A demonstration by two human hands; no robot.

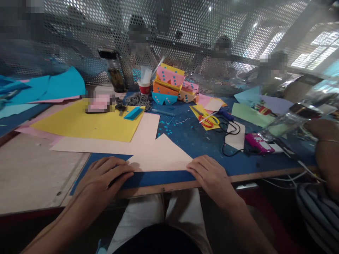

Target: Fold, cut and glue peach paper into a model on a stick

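A pale pink paper folded into a triangle (161, 155) lies on the blue table mat (201, 141) near the front edge. My left hand (106, 174) rests at its left corner, fingers curled and pressing down on the edge. My right hand (209, 176) lies at the right corner with fingers bent, pressing the paper flat. Neither hand lifts the sheet.
A yellow sheet (87, 123) and a larger pink sheet (106, 144) lie to the left. Scissors with red and yellow handles (208, 120), a pen (162, 112), a red cup (144, 86), stacked paper crafts (168, 84) and a pink device (258, 143) sit behind. Another person's arm (327, 151) is at the right.
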